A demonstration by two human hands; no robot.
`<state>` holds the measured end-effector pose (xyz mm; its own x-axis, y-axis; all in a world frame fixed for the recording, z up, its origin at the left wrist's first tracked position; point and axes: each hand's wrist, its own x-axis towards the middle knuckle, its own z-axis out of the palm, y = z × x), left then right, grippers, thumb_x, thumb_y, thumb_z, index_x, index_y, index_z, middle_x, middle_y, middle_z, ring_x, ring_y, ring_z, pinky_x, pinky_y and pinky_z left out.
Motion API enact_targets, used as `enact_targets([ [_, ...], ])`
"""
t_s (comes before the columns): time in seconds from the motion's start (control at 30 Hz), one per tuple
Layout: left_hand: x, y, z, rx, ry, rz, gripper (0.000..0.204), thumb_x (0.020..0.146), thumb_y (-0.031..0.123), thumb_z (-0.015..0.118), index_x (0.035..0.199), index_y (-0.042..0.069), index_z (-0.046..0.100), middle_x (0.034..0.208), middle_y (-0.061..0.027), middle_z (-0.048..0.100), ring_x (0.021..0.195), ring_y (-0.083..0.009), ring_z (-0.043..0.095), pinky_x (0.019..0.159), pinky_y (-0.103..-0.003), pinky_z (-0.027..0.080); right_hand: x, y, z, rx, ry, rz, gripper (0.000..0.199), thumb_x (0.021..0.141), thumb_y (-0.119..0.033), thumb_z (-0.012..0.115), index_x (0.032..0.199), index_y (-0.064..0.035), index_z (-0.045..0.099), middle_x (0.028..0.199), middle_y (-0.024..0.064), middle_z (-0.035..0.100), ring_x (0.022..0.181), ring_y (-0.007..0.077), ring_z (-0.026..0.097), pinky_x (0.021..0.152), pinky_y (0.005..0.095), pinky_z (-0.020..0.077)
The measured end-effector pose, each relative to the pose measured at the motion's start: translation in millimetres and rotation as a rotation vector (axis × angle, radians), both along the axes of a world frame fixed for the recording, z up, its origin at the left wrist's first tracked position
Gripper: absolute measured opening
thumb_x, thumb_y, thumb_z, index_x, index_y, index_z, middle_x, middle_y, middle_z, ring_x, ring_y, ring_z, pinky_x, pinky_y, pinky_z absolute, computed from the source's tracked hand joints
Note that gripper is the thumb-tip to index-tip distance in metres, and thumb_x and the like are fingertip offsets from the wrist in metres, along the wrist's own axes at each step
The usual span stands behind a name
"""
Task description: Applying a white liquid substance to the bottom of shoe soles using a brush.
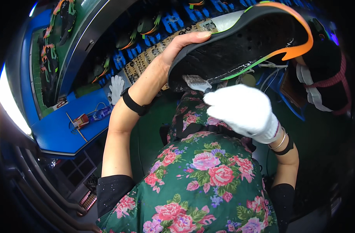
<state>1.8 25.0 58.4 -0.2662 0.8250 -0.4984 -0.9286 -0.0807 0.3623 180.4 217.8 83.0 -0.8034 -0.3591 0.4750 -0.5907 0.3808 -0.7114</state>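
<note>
My bare left hand [180,46] grips the edge of a large black shoe sole [224,58], its thumb lying along the rim. The sole is tilted, its hollow inner side toward me, with an orange and green edge at the right. Wet, shiny streaks and whitish marks show on the inner surface. In a white knitted glove, my right hand [241,110] is closed on a small flat brush [197,82]. The bristles touch or nearly touch the near left end of the sole. The glove hides most of the brush's handle.
At the left is a blue table [55,134] with a white glove [116,89], a blue bottle [102,112] and a small red box [81,121]. Several soles lie on a green conveyor [82,29]. Behind are blue racks [171,22] and printed cardboard [144,62]. Another person [327,73] is at right.
</note>
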Motion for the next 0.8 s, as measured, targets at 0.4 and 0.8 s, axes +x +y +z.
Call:
enact_targets([
  [0.4,5,7,-19,0.221,-0.160,0.064,0.068,0.102,0.049,0.052,0.145,-0.003,0.054,0.133,-0.0260,0.067,0.116,-0.0364,0.070,0.104,-0.052,0.055,-11,7,0,-0.448,-0.303,-0.146,0.016,0.078,-0.002,0.082,0.094,-0.0058,0.081,0.100,0.0117,0.080,0.089,0.0227,0.076,0.080,0.0332,0.0593],
  [0.8,38,3,-42,0.336,-0.339,0.154,0.074,0.104,0.056,0.045,0.155,0.002,0.044,0.153,-0.0262,0.050,0.127,-0.0539,0.058,0.107,-0.071,0.046,-58,51,0,0.285,0.249,-0.523,0.029,0.084,-0.002,0.074,0.112,-0.0084,0.077,0.113,0.0108,0.077,0.104,0.0282,0.073,0.092,0.0403,0.0579],
])
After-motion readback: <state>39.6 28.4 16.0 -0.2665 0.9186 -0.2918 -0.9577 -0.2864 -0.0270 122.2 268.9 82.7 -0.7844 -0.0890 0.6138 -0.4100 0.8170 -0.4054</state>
